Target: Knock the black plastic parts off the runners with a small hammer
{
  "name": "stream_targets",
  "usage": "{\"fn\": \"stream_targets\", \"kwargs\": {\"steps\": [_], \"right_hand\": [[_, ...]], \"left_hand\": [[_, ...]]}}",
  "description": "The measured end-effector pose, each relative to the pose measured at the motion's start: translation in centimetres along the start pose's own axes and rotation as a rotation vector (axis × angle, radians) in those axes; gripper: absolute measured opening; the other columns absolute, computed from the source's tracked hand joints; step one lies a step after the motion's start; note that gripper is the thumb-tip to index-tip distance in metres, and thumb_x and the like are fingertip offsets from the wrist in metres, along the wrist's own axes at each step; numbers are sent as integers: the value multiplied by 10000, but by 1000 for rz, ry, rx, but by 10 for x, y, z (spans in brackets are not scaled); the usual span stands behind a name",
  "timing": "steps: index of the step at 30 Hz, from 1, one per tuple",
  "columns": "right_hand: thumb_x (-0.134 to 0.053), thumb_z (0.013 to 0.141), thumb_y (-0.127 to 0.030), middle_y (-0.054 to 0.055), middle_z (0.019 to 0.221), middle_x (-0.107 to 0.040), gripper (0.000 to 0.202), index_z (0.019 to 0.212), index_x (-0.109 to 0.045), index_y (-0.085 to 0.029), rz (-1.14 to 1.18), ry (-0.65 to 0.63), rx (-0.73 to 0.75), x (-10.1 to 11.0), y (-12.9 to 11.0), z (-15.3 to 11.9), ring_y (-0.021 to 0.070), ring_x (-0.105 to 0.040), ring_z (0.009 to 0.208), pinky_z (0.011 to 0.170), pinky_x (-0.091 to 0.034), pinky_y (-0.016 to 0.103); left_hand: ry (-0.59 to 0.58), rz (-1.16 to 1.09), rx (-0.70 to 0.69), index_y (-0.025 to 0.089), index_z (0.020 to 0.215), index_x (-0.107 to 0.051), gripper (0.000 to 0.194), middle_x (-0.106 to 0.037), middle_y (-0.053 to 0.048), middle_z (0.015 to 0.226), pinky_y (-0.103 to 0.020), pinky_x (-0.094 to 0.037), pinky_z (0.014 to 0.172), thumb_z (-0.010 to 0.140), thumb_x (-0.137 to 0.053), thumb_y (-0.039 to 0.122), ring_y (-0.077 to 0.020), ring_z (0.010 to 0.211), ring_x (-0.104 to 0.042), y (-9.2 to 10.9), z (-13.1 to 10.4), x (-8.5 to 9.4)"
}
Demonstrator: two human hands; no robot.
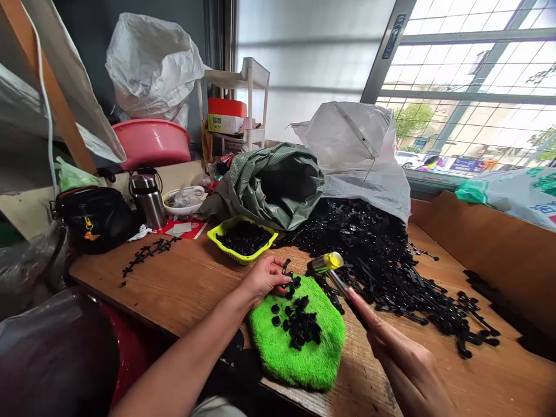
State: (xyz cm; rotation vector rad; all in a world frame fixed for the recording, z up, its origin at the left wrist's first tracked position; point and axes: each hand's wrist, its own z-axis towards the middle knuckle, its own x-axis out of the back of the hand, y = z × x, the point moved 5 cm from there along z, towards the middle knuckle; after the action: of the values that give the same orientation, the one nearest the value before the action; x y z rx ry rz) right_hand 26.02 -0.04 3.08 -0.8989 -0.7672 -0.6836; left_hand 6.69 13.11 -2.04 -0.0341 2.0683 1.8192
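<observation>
Over the top left corner of a bright green cloth, my left hand pinches a small black plastic part. My right hand is wrapped round the handle of a small hammer with a yellow face, its index finger stretched along the shaft. The hammer head is raised to the right of my left hand, apart from the black part. Several round black plastic pieces lie heaped on the cloth between my hands.
A large heap of black parts spreads across the table's right side, spilling from a white sack. Behind the cloth stands a yellow-green basket of black pieces, beside a green woven sack. A steel flask and black bag stand left.
</observation>
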Motion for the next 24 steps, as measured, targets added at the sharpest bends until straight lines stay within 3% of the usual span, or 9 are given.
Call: {"fn": "stream_targets", "kwargs": {"steps": [3,5,9,11,14,15,18,22,24], "right_hand": [[-211,937,-202,71,1078,-637,485,1401,-269,-330,-104,-44,23,-7,-4,3,279,-608,941,677,-542,375],[-208,923,-175,39,957,-679,504,1367,-325,-381,-147,-93,44,-12,-7,4,274,-650,818,569,-550,353],[-194,962,-213,35,1287,-501,475,1419,-203,-340,-145,-41,52,-8,-8,6,229,-488,1124,792,-494,317],[-174,957,-209,61,1210,-566,481,1427,-194,-306,-155,-52,49,-7,-8,7,235,-553,1047,748,-508,319],[-188,928,-173,22,817,-692,504,1385,-310,-348,-196,-153,44,-11,-6,9,240,-664,685,527,-522,306],[-191,930,-179,17,809,-690,501,1381,-312,-362,-204,-167,45,-12,-6,9,240,-664,686,522,-518,302],[-162,949,-210,67,1060,-639,492,1428,-178,-320,-216,-136,49,-10,-7,9,259,-622,906,636,-518,333],[-142,918,-170,57,820,-675,526,1395,-278,-344,-264,-159,61,-13,-10,8,288,-657,708,500,-510,366],[-151,929,-171,57,919,-670,515,1403,-250,-348,-260,-134,59,-12,-11,8,266,-647,816,569,-522,345]], "left_hand": [[5,45,-32,145,801,-475,408,-489,107,449,-146,-382,371,532,-780,165,-45,343,-465,2,1,1],[33,59,-50,150,775,-465,403,-464,124,432,-146,-368,362,523,-779,167,-28,309,-417,3,2,2],[5,43,-53,157,756,-453,420,-448,135,415,-160,-385,377,502,-787,185,-19,304,-380,3,3,2],[-5,48,-46,156,754,-452,424,-469,123,418,-156,-371,372,495,-786,185,-30,316,-402,3,3,2],[14,77,-46,157,747,-448,415,-470,120,413,-147,-332,356,497,-778,185,-40,315,-418,2,2,4],[15,83,-52,157,750,-449,410,-466,122,412,-147,-326,356,501,-773,189,-43,316,-422,2,2,4],[-3,94,-73,157,761,-452,391,-463,124,417,-147,-322,360,513,-753,192,-47,328,-433,2,1,3],[17,103,-100,161,759,-448,384,-454,131,424,-143,-320,359,509,-738,191,-35,328,-408,2,0,3],[24,92,-127,165,764,-448,385,-440,137,429,-148,-344,365,508,-733,205,-37,338,-410,3,0,3]]}}
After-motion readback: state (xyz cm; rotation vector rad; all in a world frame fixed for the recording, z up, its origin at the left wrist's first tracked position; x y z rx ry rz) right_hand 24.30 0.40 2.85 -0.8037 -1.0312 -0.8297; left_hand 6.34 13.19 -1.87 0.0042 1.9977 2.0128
